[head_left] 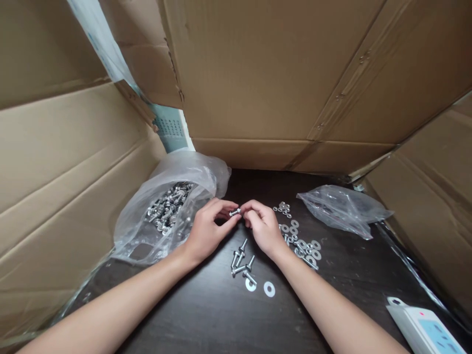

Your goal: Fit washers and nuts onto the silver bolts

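A small silver bolt is pinched between the thumb and fingers of my left hand. My right hand has its fingertips closed at the bolt's right end, where a small nut seems to sit. Below the hands, several bolts lie in a loose group on the dark table. Two flat washers, one partly under a bolt and one apart, are nearest to me. Beside my right wrist is a pile of washers and bolts, with a small cluster of nuts behind it.
An open clear plastic bag full of bolts stands at the left. Another clear bag lies flat at the back right. A white power strip is at the lower right. Cardboard walls surround the table.
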Demonstrator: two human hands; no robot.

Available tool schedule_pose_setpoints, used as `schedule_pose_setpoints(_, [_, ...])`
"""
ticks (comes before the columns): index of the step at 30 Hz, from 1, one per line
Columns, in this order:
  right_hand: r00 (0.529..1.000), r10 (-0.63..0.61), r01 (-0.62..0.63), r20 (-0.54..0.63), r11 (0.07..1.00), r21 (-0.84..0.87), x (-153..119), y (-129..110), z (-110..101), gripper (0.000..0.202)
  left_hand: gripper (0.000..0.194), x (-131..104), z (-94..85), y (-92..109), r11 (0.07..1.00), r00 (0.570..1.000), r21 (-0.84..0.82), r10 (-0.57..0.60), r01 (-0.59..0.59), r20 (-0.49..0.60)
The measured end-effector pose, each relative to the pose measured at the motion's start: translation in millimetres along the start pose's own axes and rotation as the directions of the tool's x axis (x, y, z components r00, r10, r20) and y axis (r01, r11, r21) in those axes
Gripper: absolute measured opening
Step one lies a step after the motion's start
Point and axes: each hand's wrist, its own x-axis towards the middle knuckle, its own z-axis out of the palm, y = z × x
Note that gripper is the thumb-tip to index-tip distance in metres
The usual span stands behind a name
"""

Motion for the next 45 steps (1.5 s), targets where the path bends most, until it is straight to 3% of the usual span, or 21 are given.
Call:
schedule_pose_setpoints(6, [0.999, -0.035, 0.035, 0.001, 0.998, 0.055, 0.6, 1.5, 1.1, 0.019, 0.014, 0.3, -0.1, 0.6, 1.000, 1.000, 0.000, 0.007, -0.007, 0.004])
schedule_pose_setpoints(36, [0.999, 0.040, -0.040, 0.029, 0.999, 0.005, -0.6, -2.6, 0.7, 0.014, 0.009, 0.3, -0.7, 0.8, 1.000, 1.000, 0.019, 0.018, -0.019, 0.021])
schedule_pose_setpoints(45, [1.000, 0.004, -0.004, 0.027, 1.000, -0.015, -1.2, -2.9, 1.2, 0.016, 0.008, 0.5, -0.5, 2.8, 1.000, 1.000, 0.021, 0.011, -0.012, 0.022])
